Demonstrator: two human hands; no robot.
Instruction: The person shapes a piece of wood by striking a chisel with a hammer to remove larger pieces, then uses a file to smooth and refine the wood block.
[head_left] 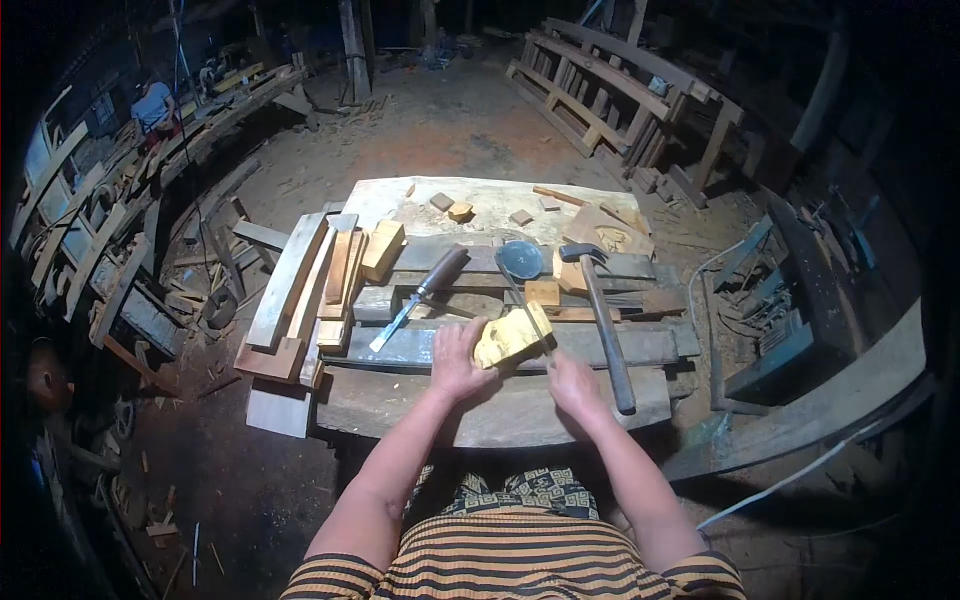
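Observation:
My left hand point(463, 362) grips the left end of a carved yellow wood block point(512, 336) at the near side of the bench. My right hand point(575, 384) is closed on a long thin dark tool that looks like a file point(533, 318). Its blade lies slantwise across the block's right part and points away from me. A wide chisel point(428, 290) with a brown handle rests left of the block, its blade towards me. To the right lies a claw hammer point(603, 325), head at the far end. A small wood cube point(542, 293) sits just beyond the block.
Wood strips point(292, 285) are stacked at the bench's left. A round dark dish point(521, 259) and wood offcuts point(460, 211) lie farther back on a pale board point(380, 203). Timber racks point(610, 90) stand at back right. Another person point(153, 106) is at far left.

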